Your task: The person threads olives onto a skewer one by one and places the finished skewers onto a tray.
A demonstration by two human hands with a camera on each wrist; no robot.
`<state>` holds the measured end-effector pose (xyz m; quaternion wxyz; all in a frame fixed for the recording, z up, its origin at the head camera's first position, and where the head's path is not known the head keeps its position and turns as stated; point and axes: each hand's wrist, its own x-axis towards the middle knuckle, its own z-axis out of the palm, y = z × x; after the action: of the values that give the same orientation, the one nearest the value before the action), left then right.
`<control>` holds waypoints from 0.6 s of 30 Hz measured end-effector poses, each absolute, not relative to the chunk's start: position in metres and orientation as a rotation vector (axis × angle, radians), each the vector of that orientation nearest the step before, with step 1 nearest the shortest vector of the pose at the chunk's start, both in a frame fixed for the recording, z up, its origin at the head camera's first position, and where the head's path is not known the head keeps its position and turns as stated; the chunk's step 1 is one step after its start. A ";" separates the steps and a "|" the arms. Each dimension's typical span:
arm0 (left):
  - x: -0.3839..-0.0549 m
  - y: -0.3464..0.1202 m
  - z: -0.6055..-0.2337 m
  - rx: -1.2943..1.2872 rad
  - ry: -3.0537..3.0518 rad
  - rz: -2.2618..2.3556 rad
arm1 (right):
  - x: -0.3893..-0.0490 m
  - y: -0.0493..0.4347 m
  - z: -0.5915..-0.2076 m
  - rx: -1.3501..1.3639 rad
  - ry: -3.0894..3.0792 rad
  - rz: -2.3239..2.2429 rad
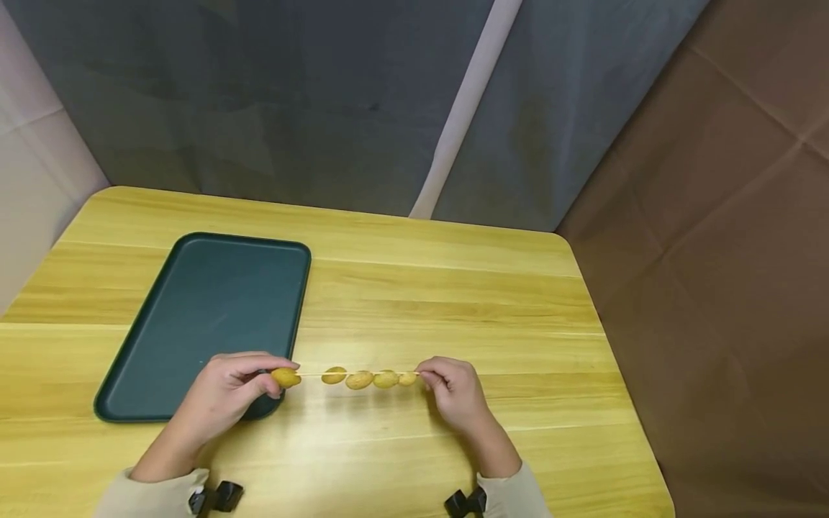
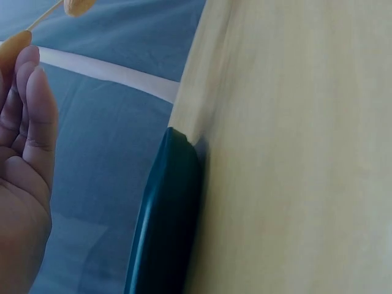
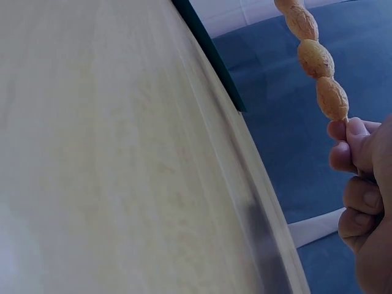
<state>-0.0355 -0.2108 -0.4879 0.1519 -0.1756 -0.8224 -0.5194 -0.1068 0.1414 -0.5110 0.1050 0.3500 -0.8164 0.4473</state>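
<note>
A thin wooden skewer (image 1: 311,374) runs sideways above the table between my hands. Several wrinkled, yellow-brown oval pieces (image 1: 359,380), much like small potatoes, are threaded along its right part. My left hand (image 1: 223,388) pinches one more such piece (image 1: 285,377) at the skewer's left end, with a gap between it and the others. The stick meets this piece (image 2: 13,49) in the left wrist view. With thumb and forefinger, my right hand (image 1: 456,392) grips the skewer's right end, close beside the last piece (image 3: 332,99).
A dark green rectangular tray (image 1: 220,309) lies on the wooden table (image 1: 492,309) at the left, its near right corner beneath my left hand. Grey cloth (image 1: 291,101) hangs behind the table, and brown cloth (image 1: 732,216) stands along its right side.
</note>
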 end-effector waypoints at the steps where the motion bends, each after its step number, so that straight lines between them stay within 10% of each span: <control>1: -0.035 -0.210 -0.488 -0.504 -2.357 -1.490 | -0.107 0.142 -0.511 1.034 -2.405 1.321; 18: -0.034 -0.197 -0.482 -0.214 -2.237 -1.615 | -0.103 0.134 -0.506 1.001 -2.395 1.329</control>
<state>-0.0341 -0.1970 -0.4819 0.1861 -0.0758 -0.7942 -0.5734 -0.1026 0.1342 -0.5060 0.1125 0.3413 -0.8160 0.4528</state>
